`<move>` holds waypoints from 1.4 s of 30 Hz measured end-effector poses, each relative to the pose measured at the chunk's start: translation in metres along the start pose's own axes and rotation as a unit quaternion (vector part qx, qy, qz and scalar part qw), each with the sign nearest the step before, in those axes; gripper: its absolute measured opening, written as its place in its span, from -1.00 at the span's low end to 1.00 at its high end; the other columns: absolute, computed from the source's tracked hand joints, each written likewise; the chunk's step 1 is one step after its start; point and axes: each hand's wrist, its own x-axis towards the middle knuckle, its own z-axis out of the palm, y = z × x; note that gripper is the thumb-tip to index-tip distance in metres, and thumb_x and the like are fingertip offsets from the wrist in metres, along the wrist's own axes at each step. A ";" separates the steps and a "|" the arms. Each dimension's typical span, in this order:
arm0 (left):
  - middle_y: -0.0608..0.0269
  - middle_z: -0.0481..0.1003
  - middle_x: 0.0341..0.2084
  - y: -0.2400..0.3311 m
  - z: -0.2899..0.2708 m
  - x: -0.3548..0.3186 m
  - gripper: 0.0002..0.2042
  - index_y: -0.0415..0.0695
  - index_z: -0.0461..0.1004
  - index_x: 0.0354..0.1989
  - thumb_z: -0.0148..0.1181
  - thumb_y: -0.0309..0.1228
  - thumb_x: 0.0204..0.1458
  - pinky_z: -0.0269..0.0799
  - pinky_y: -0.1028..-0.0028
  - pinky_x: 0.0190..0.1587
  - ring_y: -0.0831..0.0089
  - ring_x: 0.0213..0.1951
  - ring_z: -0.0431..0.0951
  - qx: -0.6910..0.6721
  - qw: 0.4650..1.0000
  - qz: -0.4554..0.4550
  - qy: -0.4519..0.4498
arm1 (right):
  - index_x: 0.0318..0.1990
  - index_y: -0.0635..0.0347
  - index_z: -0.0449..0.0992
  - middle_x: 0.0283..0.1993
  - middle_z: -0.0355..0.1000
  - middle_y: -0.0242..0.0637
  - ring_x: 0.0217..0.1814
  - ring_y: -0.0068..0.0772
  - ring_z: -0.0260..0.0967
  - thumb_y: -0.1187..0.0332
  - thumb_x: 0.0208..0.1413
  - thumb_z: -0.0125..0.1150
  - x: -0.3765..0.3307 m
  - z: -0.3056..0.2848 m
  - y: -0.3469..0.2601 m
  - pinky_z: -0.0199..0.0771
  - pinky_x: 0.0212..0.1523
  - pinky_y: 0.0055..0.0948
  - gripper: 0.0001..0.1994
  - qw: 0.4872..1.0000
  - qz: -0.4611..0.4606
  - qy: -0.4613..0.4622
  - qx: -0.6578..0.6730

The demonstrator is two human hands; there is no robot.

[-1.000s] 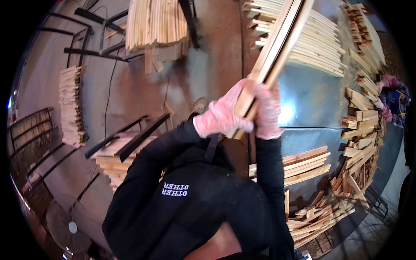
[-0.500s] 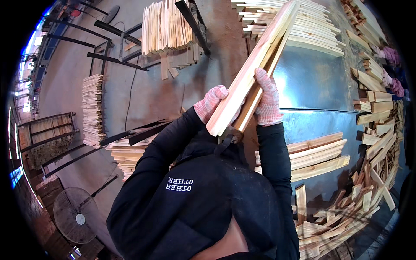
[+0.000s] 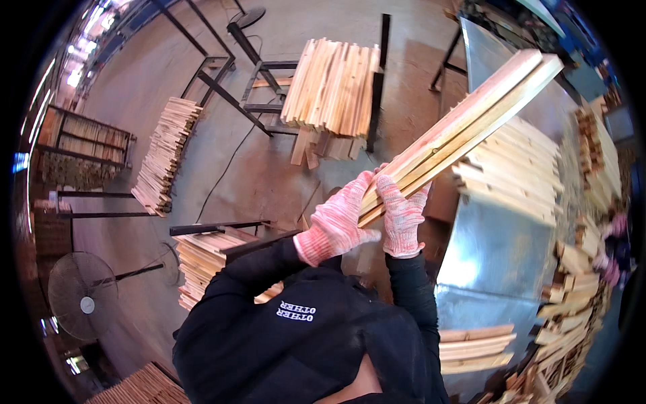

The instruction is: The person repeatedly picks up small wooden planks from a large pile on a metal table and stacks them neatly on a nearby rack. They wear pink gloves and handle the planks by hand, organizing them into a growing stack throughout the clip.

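A small bundle of long, pale wooden boards (image 3: 464,131) slants up and to the right in front of me, with reddish streaks on its upper piece. My left hand (image 3: 336,222), in a pink-and-white knitted glove, closes on the near end of the bundle from the left. Gloved alike, my right hand (image 3: 402,219) grips it from the right, its thumb lying across the wood. The boards lie nearly flush against each other, held up in the air. Part of my left hand's fingers is hidden by the wood.
Rightward, a shiny metal table (image 3: 501,246) carries stacked boards (image 3: 511,165) and a few more boards (image 3: 474,350). A wood pile (image 3: 565,330) lies beyond, near a co-worker's pink sleeve (image 3: 612,269). Ahead, a black rack holds boards (image 3: 330,87). Leftward are a stack (image 3: 168,155) and a fan (image 3: 84,296).
My view has turned leftward. The bundle has swung toward the right, and the gap between its boards has narrowed. My left hand has shifted round the near end; both hands keep hold.
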 end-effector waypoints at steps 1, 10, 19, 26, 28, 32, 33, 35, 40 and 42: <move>-0.07 0.42 0.17 -0.021 -0.004 0.018 -0.10 -0.08 0.13 0.40 0.48 -0.36 -0.19 0.41 0.30 0.16 0.14 0.19 0.48 -0.018 0.999 -0.050 -0.005 | 0.30 0.10 0.10 0.04 0.36 -0.28 0.06 -0.38 0.44 0.56 -0.04 0.46 0.023 0.017 0.010 0.51 0.11 -0.41 -0.22 0.999 0.017 -0.015 -0.022; -0.12 0.51 -0.01 -0.332 -0.098 0.240 -0.32 -0.19 0.16 0.31 0.29 -0.43 -0.04 0.48 0.31 0.05 0.17 0.03 0.53 -0.170 0.948 -0.191 0.189 | 0.46 0.35 0.00 0.38 0.25 -0.04 0.41 -0.23 0.23 0.43 0.10 0.38 0.178 0.095 0.125 0.20 0.39 -0.27 -0.16 0.957 0.133 -0.131 -0.222; -0.12 0.50 0.05 -0.609 -0.073 0.309 -0.25 0.02 0.13 0.37 0.30 -0.04 0.02 0.38 0.13 0.17 -0.06 0.09 0.50 0.032 0.942 -0.331 -0.054 | 0.46 0.25 0.06 0.32 0.28 0.04 0.33 -0.16 0.32 0.58 0.15 0.22 0.148 0.015 0.181 0.35 0.29 -0.26 -0.28 0.877 0.391 0.010 -0.280; 0.02 0.32 0.28 -0.601 -0.064 0.327 -0.13 0.02 0.08 0.44 -0.06 0.37 0.07 0.24 0.04 0.26 0.08 0.27 0.34 0.270 0.831 -0.470 -0.128 | 0.45 0.21 0.08 0.34 0.26 0.02 0.37 -0.17 0.28 0.55 0.17 0.23 0.136 0.021 0.164 0.33 0.31 -0.27 -0.30 0.856 0.421 0.029 -0.300; -0.02 0.26 0.32 -0.573 -0.046 0.335 -0.08 -0.15 0.04 0.44 -0.05 0.33 0.09 0.13 0.09 0.33 0.13 0.34 0.26 0.306 0.816 -0.489 -0.043 | 0.42 0.23 0.14 0.29 0.34 0.03 0.33 -0.18 0.34 0.50 0.16 0.28 0.115 0.020 0.140 0.36 0.29 -0.28 -0.32 0.846 0.399 0.011 -0.354; 0.02 0.30 0.28 -0.499 -0.005 0.318 -0.35 -0.19 0.15 0.39 -0.05 0.01 0.25 0.26 0.17 0.26 0.27 0.26 0.34 0.180 0.914 -0.328 0.157 | 0.35 0.23 0.27 0.15 0.49 -0.05 0.19 -0.25 0.48 0.39 0.15 0.33 0.041 -0.012 0.055 0.45 0.21 -0.32 -0.39 0.843 0.227 0.008 -0.487; 0.01 0.32 0.26 -0.459 0.008 0.318 -0.38 -0.20 0.16 0.38 -0.04 -0.06 0.27 0.30 0.20 0.24 0.28 0.23 0.36 0.095 0.942 -0.252 0.199 | 0.34 0.20 0.29 0.15 0.49 -0.09 0.18 -0.26 0.48 0.37 0.15 0.33 0.019 -0.027 0.030 0.47 0.19 -0.30 -0.40 0.821 0.204 0.040 -0.531; 0.01 0.37 0.20 -0.345 0.041 0.267 -0.46 -0.23 0.18 0.37 -0.02 -0.18 0.30 0.37 0.26 0.19 0.30 0.16 0.42 -0.120 0.958 -0.159 0.208 | 0.27 0.17 0.39 0.07 0.51 -0.10 0.11 -0.15 0.50 0.29 0.13 0.33 -0.043 -0.060 -0.044 0.48 0.15 -0.26 -0.46 0.762 0.123 0.111 -0.626; 0.01 0.45 0.08 -0.066 0.126 0.063 -0.49 -0.32 0.16 0.37 -0.05 -0.26 0.36 0.37 0.33 0.17 0.31 0.07 0.46 -0.348 0.920 0.087 -0.156 | 0.30 0.23 0.34 0.16 0.46 -0.11 0.18 -0.34 0.42 0.44 0.23 0.24 -0.316 -0.237 -0.137 0.39 0.21 -0.41 -0.52 0.572 -0.157 0.616 -0.518; -0.05 0.42 0.11 0.062 0.166 -0.025 -0.43 -0.26 0.12 0.40 0.02 -0.19 0.32 0.37 0.32 0.17 0.29 0.10 0.42 -0.370 0.842 0.063 -0.389 | 0.29 0.30 0.32 0.16 0.46 -0.09 0.17 -0.32 0.43 0.40 0.26 0.20 -0.456 -0.310 -0.122 0.42 0.19 -0.38 -0.53 0.429 -0.112 0.774 -0.453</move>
